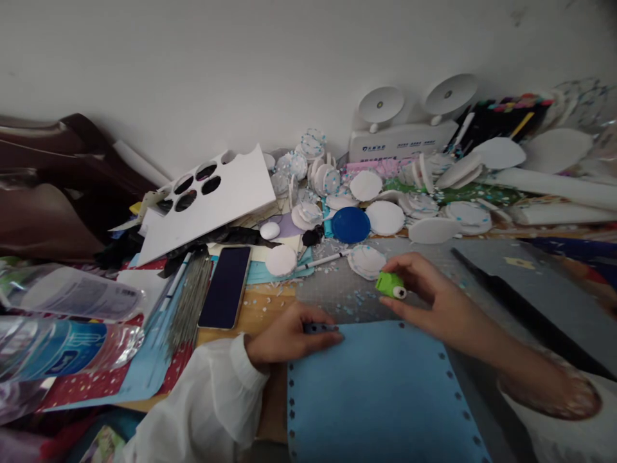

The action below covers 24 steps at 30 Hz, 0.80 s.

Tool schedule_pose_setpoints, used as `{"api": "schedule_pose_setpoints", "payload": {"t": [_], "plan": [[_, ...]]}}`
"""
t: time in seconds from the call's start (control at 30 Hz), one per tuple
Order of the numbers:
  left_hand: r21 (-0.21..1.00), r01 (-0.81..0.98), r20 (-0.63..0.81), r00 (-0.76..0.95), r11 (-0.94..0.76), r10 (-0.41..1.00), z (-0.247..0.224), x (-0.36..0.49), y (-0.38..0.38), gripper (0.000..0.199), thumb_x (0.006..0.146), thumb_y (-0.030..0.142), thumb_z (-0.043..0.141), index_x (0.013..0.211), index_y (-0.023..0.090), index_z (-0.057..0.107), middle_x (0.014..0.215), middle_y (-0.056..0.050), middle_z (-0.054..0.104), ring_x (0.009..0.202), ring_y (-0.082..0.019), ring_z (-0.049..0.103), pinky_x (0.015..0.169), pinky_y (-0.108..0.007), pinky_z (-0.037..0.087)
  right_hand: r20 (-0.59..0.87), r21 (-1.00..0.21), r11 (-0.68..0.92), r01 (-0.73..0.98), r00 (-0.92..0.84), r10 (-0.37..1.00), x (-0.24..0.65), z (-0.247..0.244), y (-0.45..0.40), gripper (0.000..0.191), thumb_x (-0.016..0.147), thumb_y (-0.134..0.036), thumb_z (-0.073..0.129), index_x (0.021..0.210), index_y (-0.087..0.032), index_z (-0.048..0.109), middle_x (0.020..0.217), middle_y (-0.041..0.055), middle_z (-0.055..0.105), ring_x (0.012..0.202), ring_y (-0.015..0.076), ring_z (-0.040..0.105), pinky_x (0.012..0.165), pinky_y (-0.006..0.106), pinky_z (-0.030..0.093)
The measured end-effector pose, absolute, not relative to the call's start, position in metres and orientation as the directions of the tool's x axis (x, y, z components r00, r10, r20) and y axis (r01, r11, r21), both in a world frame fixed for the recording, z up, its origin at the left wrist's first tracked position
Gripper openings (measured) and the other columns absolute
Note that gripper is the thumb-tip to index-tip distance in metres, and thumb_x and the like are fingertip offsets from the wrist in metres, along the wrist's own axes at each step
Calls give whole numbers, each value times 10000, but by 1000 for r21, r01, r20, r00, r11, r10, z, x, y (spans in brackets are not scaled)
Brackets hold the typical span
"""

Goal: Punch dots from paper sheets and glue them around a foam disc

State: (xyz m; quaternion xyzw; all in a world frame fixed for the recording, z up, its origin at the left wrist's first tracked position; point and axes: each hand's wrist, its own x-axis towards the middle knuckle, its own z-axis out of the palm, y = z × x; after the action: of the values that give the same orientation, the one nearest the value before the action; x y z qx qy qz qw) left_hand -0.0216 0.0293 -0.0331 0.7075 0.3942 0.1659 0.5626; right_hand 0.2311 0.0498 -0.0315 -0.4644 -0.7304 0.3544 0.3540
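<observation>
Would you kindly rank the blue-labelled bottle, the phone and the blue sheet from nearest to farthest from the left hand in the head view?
From the left hand:
1. Blue sheet, at its fingertips
2. Phone, to its left
3. Blue-labelled bottle, farther left, at the picture's edge

The scene is covered by one head-worn camera, by which the light blue, four-sided sheet bordered with small dark flower shapes [376, 392] is looked down on from above its near side. The view is faced forward and tilted downward, close enough for the sheet to be cut off at the bottom; the plain off-white wall [193, 64] is taken in well beyond the sheet.
</observation>
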Motion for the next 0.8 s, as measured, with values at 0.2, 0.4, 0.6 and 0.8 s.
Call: {"api": "schedule_pose_setpoints", "payload": {"t": [0.2,0.4,0.6,0.8], "plan": [[884,433,-185,667,-174,721,-37,-15,40,292,854,384,600,926,124,713,783,-28,677,688,-135,564,634,-207,429,208,-833,412,370,-481,852,203,-30,30,282,800,-133,567,1042,-240,469,895,28,574,787,166,594,694,282,527],[884,428,-186,691,-188,698,-37,-16,46,274,852,360,603,930,120,710,788,-26,681,690,-129,558,640,-206,428,327,-740,543,397,-493,806,203,-52,25,333,815,-114,557,1116,-236,484,1025,72,601,961,215,601,836,346,514],[930,350,-165,673,-114,721,-39,-17,42,277,880,339,555,840,98,686,728,-26,635,653,-117,527,617,-206,425,332,-738,572,358,-545,770,203,-56,26,325,849,-131,532,1149,-251,498,1088,87,613,1036,229,598,877,372,513],[930,337,-136,684,-145,717,-40,-17,42,272,892,324,541,871,100,692,798,-51,671,730,-143,576,686,-227,448,320,-755,552,354,-535,782,202,-59,26,313,862,-130,538,1149,-251,513,1110,78,610,1071,218,585,917,365,496]]}}
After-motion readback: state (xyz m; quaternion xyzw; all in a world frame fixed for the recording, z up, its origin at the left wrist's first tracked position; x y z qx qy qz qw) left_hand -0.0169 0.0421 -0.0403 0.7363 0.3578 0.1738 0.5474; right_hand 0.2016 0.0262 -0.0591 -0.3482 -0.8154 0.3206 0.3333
